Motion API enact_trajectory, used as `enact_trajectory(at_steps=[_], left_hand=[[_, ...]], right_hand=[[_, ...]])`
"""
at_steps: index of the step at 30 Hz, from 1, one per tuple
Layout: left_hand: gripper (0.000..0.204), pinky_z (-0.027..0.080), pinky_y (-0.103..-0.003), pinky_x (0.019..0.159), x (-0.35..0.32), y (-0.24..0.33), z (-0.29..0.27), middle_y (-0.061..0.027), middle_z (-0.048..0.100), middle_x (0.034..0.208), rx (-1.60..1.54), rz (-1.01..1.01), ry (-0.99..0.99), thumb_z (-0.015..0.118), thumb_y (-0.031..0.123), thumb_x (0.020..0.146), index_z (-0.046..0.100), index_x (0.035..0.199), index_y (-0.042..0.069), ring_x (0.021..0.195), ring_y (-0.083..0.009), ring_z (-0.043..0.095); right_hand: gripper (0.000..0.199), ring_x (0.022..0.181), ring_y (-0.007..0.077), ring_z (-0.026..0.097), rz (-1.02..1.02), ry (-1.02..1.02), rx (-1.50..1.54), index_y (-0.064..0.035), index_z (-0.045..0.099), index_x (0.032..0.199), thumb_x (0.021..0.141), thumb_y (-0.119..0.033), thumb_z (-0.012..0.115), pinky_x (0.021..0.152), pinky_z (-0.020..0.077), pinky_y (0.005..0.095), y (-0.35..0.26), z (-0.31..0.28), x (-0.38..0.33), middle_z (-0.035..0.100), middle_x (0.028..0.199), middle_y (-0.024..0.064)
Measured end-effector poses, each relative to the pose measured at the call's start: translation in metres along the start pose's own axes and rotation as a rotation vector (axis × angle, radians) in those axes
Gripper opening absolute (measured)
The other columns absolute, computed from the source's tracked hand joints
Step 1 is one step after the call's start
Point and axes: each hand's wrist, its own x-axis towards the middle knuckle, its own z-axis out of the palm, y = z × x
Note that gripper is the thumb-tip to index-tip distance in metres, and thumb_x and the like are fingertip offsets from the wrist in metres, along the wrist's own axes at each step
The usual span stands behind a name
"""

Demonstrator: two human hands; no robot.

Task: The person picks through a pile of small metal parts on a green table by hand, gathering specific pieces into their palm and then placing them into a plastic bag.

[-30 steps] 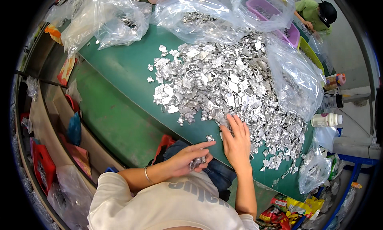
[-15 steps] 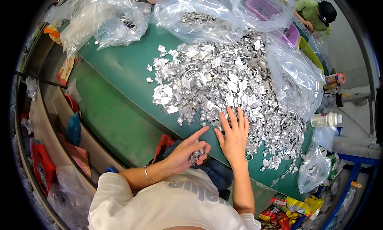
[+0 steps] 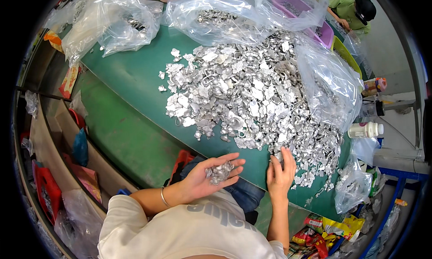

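Note:
A wide heap of small silver-coloured metal castings (image 3: 252,95), some with rings, covers the middle of the green table (image 3: 128,81). Turned palm up over my lap, my left hand (image 3: 198,180) cradles a clump of metal castings (image 3: 219,172), its fingers spread and slightly curled. At the heap's near edge is my right hand (image 3: 281,178), with thumb and fingers drawn together around a small metal casting (image 3: 278,156). The fingers partly hide that piece.
Clear plastic bags (image 3: 328,88) of castings lie along the heap's right and far sides. Beyond are purple (image 3: 325,36) and yellow-green baskets (image 3: 344,56). A white bottle (image 3: 364,130) stands at the right edge. Another person (image 3: 348,11) works at the far right. Shelving (image 3: 56,155) lines the left.
My left hand has opened out, showing the castings in its palm. My right hand has moved back and rightward from lying on the heap, its fingers now pinched together.

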Motion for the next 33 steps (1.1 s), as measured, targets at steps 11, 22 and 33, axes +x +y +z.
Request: enact_trajectory(at_steps=[11,22,33], left_hand=[[0.019,0.037,-0.021,0.048,0.013,-0.004,-0.032,-0.0065,0.054,0.091,0.104,-0.018,-0.245,0.059,0.013,0.094,0.06,0.112,0.007,0.07,-0.0113,0.046],[0.027,0.046,-0.023,0.061,0.014,-0.009,-0.04,-0.0049,0.06,0.101,0.157,0.057,-0.205,0.06,0.006,0.09,0.058,0.117,0.007,0.082,-0.0133,0.057],[0.038,0.052,-0.028,0.076,0.017,-0.009,-0.031,-0.0083,0.062,0.108,0.152,0.139,-0.087,0.055,-0.004,0.084,0.058,0.121,0.004,0.088,-0.017,0.06]], right_hand=[[0.031,0.124,0.0387,0.042,0.202,0.048,0.254,-0.001,0.059,0.111,0.079,-0.003,0.064,0.104,0.0324,0.0478,-0.023,-0.003,0.062,0.048,0.13,0.019],[0.057,0.133,0.046,0.032,0.083,-0.108,0.093,-0.0053,0.052,0.129,0.08,-0.023,0.074,0.104,0.0304,0.0563,-0.04,0.023,0.063,0.033,0.144,0.0268],[0.026,0.113,0.0307,0.056,0.339,-0.104,0.723,-0.0018,0.067,0.106,0.08,-0.003,0.068,0.1,0.0393,0.0412,-0.028,-0.024,0.031,0.064,0.115,0.0136]])
